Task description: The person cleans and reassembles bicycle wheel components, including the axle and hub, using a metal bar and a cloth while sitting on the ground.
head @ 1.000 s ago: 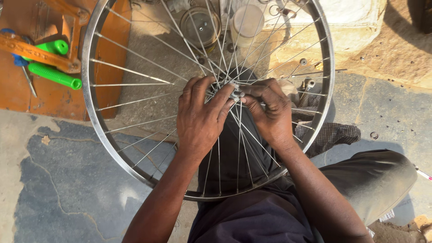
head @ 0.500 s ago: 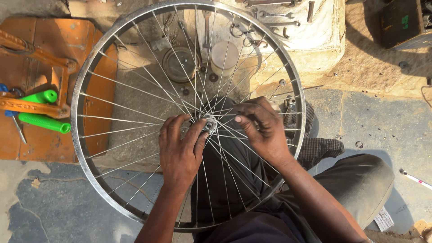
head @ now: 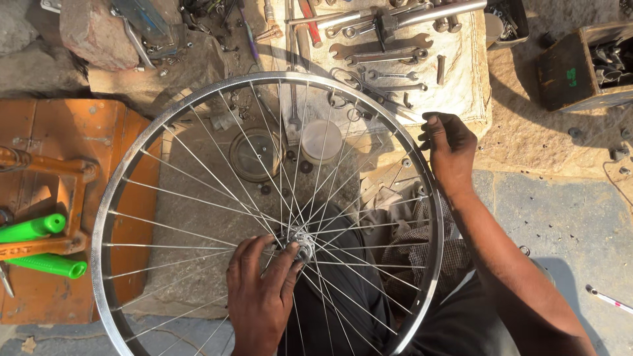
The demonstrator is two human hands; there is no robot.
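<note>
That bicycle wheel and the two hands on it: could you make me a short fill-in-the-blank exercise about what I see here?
1. The left hand rests at the wheel's ____, where the spokes meet.
2. The right hand touches the wheel's metal ____.
3. The two handlebar grips on the orange board are coloured ____.
4. Wrenches lie on a pale ____ beyond the wheel.

Missing words: hub; rim; green; cloth

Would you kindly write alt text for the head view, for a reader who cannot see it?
A person holds a spoked bicycle wheel over stone ground, left hand on the hub, right hand gripping the rim. Beyond the wheel, wrenches lie on a cloth; green handlebar grips rest on an orange board.
</note>
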